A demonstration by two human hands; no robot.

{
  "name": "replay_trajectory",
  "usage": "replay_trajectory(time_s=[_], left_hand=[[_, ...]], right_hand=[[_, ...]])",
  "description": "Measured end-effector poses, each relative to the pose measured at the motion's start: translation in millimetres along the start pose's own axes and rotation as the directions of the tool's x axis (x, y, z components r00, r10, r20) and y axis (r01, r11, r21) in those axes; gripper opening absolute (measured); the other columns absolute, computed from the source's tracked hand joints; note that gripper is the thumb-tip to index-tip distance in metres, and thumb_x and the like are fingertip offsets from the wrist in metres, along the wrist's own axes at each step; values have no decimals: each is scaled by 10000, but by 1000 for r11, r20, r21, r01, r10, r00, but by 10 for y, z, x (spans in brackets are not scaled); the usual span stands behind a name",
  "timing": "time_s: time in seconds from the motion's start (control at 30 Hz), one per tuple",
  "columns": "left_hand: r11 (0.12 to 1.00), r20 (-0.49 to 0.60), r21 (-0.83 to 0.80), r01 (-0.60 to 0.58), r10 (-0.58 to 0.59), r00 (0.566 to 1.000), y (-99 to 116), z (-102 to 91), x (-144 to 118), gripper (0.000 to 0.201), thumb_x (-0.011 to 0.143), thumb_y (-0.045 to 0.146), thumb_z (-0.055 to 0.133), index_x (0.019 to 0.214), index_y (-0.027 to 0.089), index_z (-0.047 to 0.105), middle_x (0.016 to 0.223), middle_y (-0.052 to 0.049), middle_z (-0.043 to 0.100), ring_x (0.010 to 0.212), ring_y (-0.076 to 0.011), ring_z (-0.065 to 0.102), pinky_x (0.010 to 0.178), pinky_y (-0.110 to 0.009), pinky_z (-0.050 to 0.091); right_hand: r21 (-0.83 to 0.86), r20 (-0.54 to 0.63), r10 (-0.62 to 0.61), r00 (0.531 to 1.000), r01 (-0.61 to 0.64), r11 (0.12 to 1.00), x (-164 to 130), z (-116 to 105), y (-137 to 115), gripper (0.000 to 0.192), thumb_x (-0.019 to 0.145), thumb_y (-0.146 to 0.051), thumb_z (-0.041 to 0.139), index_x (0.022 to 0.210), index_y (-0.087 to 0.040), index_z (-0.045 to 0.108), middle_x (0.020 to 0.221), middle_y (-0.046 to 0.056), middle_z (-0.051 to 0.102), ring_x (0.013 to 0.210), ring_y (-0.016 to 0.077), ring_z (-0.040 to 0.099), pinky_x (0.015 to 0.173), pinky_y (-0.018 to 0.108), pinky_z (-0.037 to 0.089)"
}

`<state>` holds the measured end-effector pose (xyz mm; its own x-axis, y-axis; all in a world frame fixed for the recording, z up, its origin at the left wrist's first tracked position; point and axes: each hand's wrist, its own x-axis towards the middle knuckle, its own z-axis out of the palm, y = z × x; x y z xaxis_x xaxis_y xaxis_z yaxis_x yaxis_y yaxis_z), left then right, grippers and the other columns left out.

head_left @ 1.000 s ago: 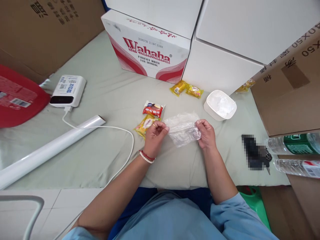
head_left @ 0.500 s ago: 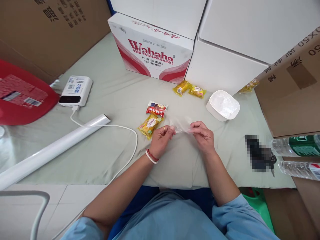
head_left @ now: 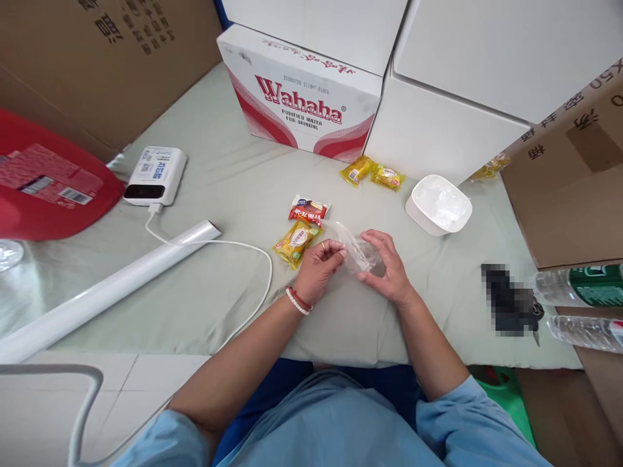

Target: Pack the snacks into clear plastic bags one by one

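Both hands hold a small clear plastic bag (head_left: 354, 251) over the pale green cloth (head_left: 224, 285). My left hand (head_left: 318, 267) pinches the bag's near edge; a ring and a bead bracelet show on it. My right hand (head_left: 384, 266) has its fingers spread against the bag's right side, pressing it. Just left of my left hand lie a yellow snack packet (head_left: 296, 241) and a red snack packet (head_left: 308, 210). Further back sit two more yellow packets (head_left: 372, 173).
A white bowl (head_left: 438, 205) with clear plastic in it stands to the right. A Wahaha box (head_left: 302, 97), white boxes and brown cartons ring the back. A film roll (head_left: 107, 292), power bank (head_left: 156, 176) with cable, red lid (head_left: 43, 188) lie left; bottles (head_left: 579, 285) lie right.
The bag was spread flat between both hands a second ago. It is now gathered into a small bunch, and my hands have come close together. The view shifted slightly left.
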<state>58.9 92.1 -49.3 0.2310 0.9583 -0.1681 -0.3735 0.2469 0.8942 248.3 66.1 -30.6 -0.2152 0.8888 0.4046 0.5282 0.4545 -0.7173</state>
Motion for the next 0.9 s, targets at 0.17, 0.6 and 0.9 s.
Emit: replay_trajectory(time_s=[0.17, 0.6, 0.9], left_hand=[[969, 85, 145, -201, 190, 978, -68, -19, 27, 125, 771, 275, 764, 733, 184, 688, 769, 13, 578, 734, -113, 518, 711, -251, 427], [950, 203, 108, -294, 269, 942, -30, -39, 46, 90, 794, 262, 770, 773, 198, 711, 873, -23, 618, 873, -164, 591, 844, -318, 477], [979, 38, -203, -15, 23, 999, 52, -94, 89, 68, 590, 158, 673, 610, 168, 610, 857, -21, 638, 708, -107, 556, 661, -256, 455]], right_hand=[[86, -140, 104, 985, -92, 992, -17, 48, 79, 158, 942, -403, 693, 1015, -278, 755, 1012, 62, 672, 986, 225, 634, 922, 409, 529], [93, -71, 297, 952, -290, 952, -14, -26, -341, 373, 866, -499, 755, 1141, -250, 713, 1050, 65, 722, 974, 220, 655, 920, 389, 534], [698, -382, 798, 465, -421, 580, -549, -482, 68, 381, 615, -410, 941, 839, -192, 724, 750, -25, 638, 636, 92, 534, 562, 209, 430]])
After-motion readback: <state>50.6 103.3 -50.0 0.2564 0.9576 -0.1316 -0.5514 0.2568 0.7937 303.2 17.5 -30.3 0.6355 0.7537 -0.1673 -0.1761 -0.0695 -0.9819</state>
